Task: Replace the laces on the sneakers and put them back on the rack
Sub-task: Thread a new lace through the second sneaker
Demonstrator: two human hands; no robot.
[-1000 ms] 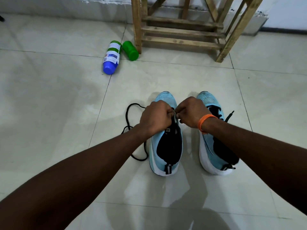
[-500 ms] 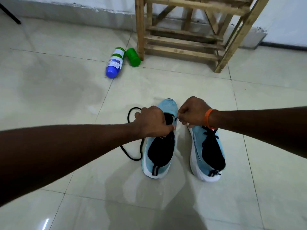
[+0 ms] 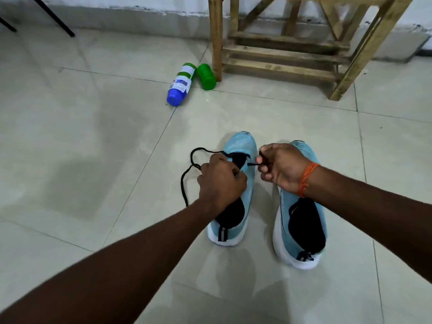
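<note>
My left hand [image 3: 222, 181] pins the left sneaker [image 3: 233, 190] steady; right hand [image 3: 281, 166] pinches the lace [image 3: 187, 183] tip at 3 o'clock, threading eyelets.

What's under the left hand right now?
The left hand covers the left sneaker's midfoot and holds the black lace. The eyelets beneath it are hidden.

One view only, from the person's head, wide-angle, looking forward and steeply down at the tiled floor [image 3: 93, 160]. Both forearms reach in from the bottom edge, close to the lens. The wooden rack [image 3: 280, 54] and the wall foot run along the top edge, farther off.
</note>
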